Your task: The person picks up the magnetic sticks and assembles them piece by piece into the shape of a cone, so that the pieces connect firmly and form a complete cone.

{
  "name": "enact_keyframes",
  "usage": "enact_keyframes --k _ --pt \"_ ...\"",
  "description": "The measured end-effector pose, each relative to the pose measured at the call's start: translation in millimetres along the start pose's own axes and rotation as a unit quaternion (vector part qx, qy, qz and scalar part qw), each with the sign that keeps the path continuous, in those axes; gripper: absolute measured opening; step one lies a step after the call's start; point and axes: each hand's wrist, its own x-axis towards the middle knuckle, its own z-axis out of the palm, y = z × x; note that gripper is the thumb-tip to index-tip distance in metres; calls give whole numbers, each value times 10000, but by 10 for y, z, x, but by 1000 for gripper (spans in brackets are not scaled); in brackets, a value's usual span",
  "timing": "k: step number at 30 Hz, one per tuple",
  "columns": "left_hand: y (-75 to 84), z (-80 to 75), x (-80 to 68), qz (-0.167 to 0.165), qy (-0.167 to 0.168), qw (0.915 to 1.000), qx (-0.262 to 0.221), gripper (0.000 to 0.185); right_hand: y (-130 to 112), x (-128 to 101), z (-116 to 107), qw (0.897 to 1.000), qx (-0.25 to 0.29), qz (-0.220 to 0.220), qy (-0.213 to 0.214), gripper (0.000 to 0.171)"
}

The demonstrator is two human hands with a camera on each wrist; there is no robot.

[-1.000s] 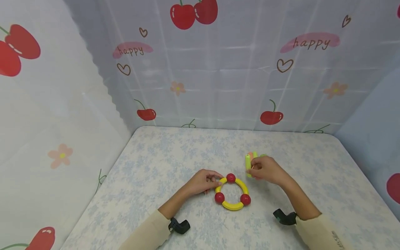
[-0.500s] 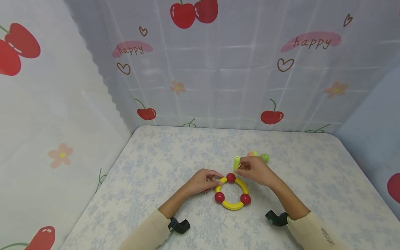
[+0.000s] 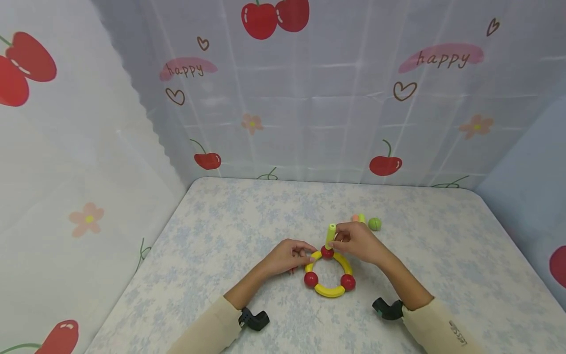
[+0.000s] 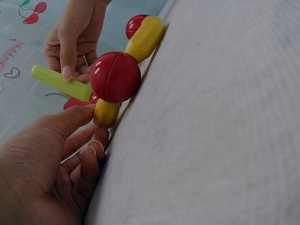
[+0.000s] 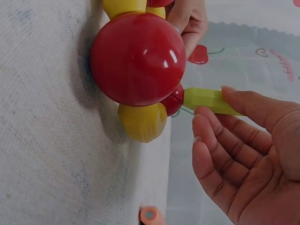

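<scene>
A ring of yellow curved rods [image 3: 329,292] and red balls, a magnetic building toy, lies flat on the table. My left hand [image 3: 285,256] pinches the yellow rod [image 4: 107,113] on the ring's left side between thumb and fingers. With thumb and fingertips my right hand [image 3: 359,242] holds a yellow-green magnetic stick [image 3: 330,236] nearly upright. Its lower end meets the far red ball [image 3: 327,252] of the ring, as the right wrist view shows from the side. The two nearer red balls [image 3: 311,280] stand free of both hands.
Behind the right hand lie a green ball [image 3: 375,224], an orange stick [image 3: 355,218] and another yellow-green stick [image 3: 361,218], partly hidden. A bit of red [image 3: 292,271] shows beside the left hand. A cherry-print curtain [image 3: 309,123] hangs along the table's far edge.
My right hand has carried the yellow-green stick leftward from the loose pieces to the far red ball and lowered it there. The left hand and the ring have stayed in place.
</scene>
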Motion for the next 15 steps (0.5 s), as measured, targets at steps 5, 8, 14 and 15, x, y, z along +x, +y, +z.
enact_keyframes --k 5,8,14,15 --pt "7 4 6 -16 -21 10000 26 26 8 -13 -22 10000 36 10 -57 9" --pt "36 -19 -3 -85 -130 9999 27 28 31 -18 -50 9998 31 52 -163 10" --pt "179 -117 -56 -452 -609 9971 49 40 108 -25 -123 9996 -74 146 -237 16" --pt "216 -129 -70 -513 -699 9962 112 44 124 -26 -127 9996 -59 153 -247 17"
